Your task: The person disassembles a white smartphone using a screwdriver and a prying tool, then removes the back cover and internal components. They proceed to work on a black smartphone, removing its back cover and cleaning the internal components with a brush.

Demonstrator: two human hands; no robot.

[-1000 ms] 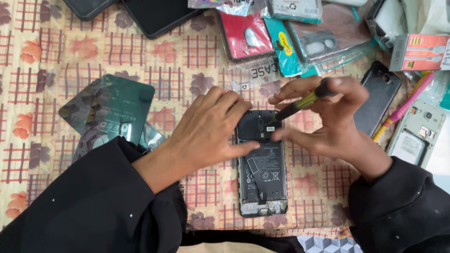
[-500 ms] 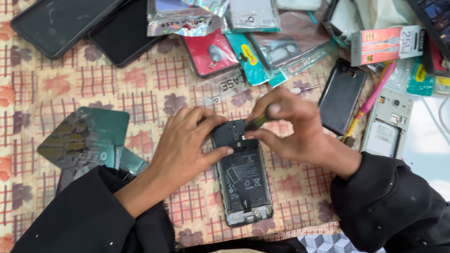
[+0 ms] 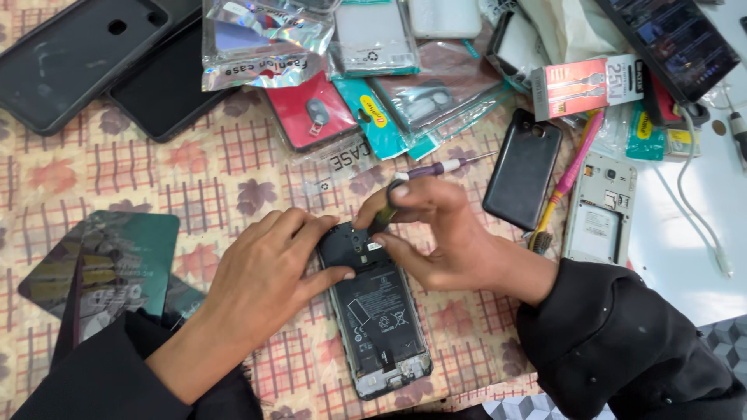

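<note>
The work in hand looks like the undoing of a screw at the top end of an opened black smartphone with its back cover off (image 3: pixel 379 319), which lies face down on the tabletop, covered by a checked, leaf-printed cloth (image 3: pixel 218 187), just in front of the person. The left hand (image 3: pixel 268 276) lies spread over the phone's upper left corner, fingers flat and thumb pressed on the edge to steady it, gripping nothing. The right hand (image 3: pixel 432 233) is closed around a small dark-handled screwdriver (image 3: pixel 387 208), its tip set down into the dark upper cover plate of the phone; whether the tip sits in a screw head cannot be told. The next move, as I judge it, calls for a steady downward press and a small turn, with the phone kept from sliding. The phone shows its large black battery with pale markings, a metal frame around it, and a lower board near the bottom end. A second, purple-handled screwdriver (image 3: pixel 440 167) lies just beyond the right hand, and a black phone back cover (image 3: pixel 523 167) rests nearby.
</note>
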